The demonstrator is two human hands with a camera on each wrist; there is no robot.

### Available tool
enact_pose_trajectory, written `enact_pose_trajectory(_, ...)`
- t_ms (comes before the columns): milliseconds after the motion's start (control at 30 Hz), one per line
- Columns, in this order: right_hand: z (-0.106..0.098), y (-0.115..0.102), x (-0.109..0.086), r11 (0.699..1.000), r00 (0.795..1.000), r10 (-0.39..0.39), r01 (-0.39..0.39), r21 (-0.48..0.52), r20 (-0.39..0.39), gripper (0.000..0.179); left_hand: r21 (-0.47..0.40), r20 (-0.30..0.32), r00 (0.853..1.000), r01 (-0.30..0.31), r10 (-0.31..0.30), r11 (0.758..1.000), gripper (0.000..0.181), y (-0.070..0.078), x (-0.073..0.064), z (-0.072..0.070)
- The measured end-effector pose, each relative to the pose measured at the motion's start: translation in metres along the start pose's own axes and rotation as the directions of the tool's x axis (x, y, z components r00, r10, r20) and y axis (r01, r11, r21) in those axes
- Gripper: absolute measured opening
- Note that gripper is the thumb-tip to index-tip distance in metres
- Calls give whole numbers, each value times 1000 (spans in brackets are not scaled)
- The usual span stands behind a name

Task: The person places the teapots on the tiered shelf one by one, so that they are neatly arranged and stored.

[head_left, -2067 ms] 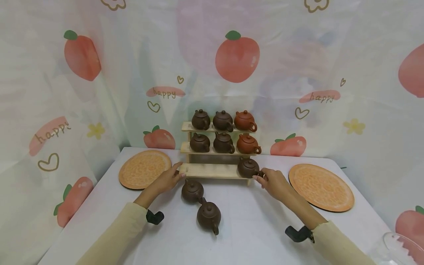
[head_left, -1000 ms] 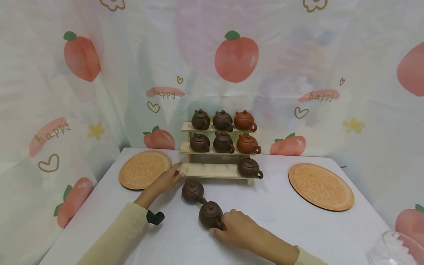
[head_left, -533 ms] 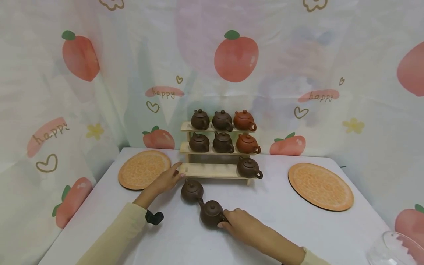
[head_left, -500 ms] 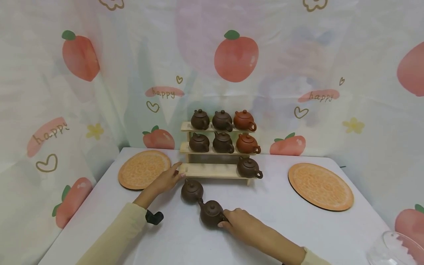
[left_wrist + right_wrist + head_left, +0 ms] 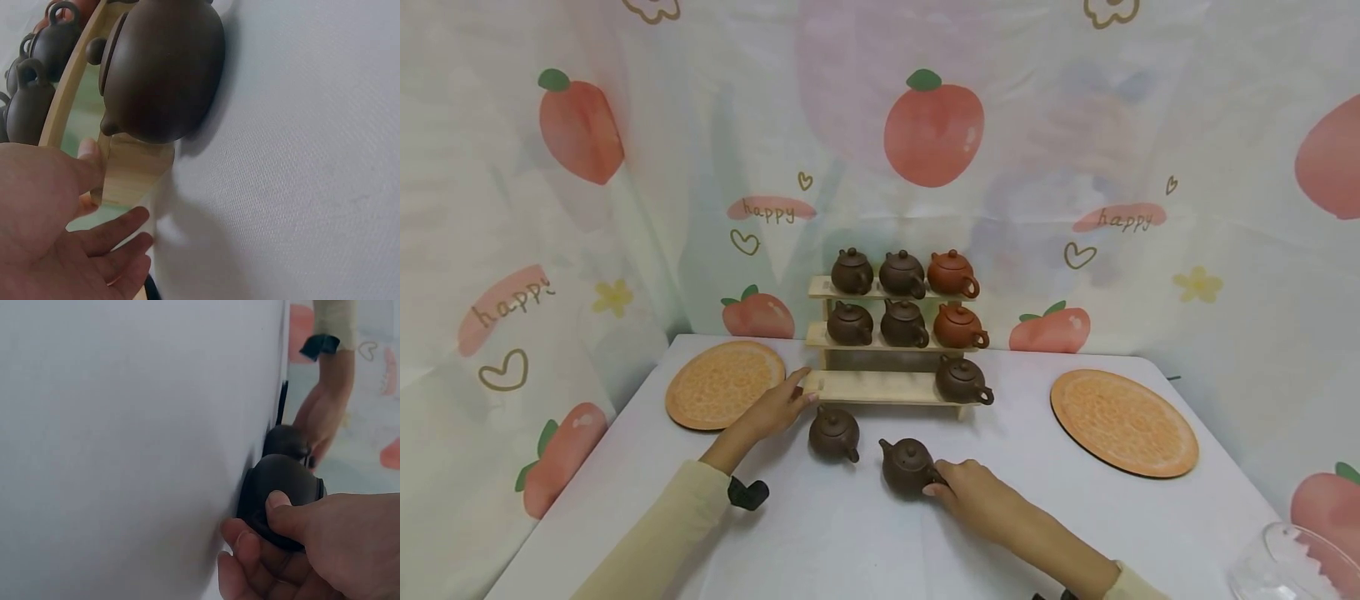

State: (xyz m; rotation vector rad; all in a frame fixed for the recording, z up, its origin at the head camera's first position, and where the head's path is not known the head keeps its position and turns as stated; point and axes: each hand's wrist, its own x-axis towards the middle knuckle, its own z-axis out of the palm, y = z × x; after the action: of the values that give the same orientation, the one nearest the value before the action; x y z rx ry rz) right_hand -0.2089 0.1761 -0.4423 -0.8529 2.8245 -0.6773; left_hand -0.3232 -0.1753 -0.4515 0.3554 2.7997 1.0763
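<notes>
A dark brown teapot is in my right hand, thumb and fingers pinching its handle; its spout points left. Whether its base touches the tablecloth is hard to tell. In the right wrist view the thumb lies against the dark teapot. My left hand holds the left end of the wooden three-tier shelf, thumb and index finger at the board's end and the other fingers extended, as the left wrist view shows. Another brown teapot stands on the table just before the shelf's left end.
Brown teapots and red-brown teapots fill the upper two tiers. One brown teapot sits at the bottom tier's right end. Orange round mats lie left and right. A clear glass bowl stands at the near right.
My right hand left the bottom-tier teapot, took the nearer table teapot by its handle, and moved it right and toward the shelf, away from the other teapot. My left hand stayed put.
</notes>
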Motion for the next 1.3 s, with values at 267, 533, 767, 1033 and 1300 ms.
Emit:
enact_pose_trajectory(267, -2, 9, 4, 999, 1000, 6, -5, 36, -14, 21, -4, -3, 1000, 1, -1, 1000, 62, -1, 0, 0)
enact_pose_trajectory(533, -4, 10, 6, 998, 991, -53, 57, 24, -126, 20, 0, -1, 1000, 8, -8, 1000, 62, 1, -1, 0)
enact_pose_trajectory(767, -16, 6, 16, 997, 980, -68, 74, 24, -188, 23, -4, 0, 1000, 20, -20, 1000, 63, 1, -1, 0)
enact_pose_trajectory(1033, -35, 0, 36, 998, 981, 9, 3, 61, -194, 14, -2, -2, 1000, 15, -15, 1000, 63, -1, 0, 1)
enact_pose_trajectory(1300, -44, -4, 59, 997, 967, 67, -55, 54, -246, 21, 1, -8, 1000, 11, -11, 1000, 63, -1, -1, 0)
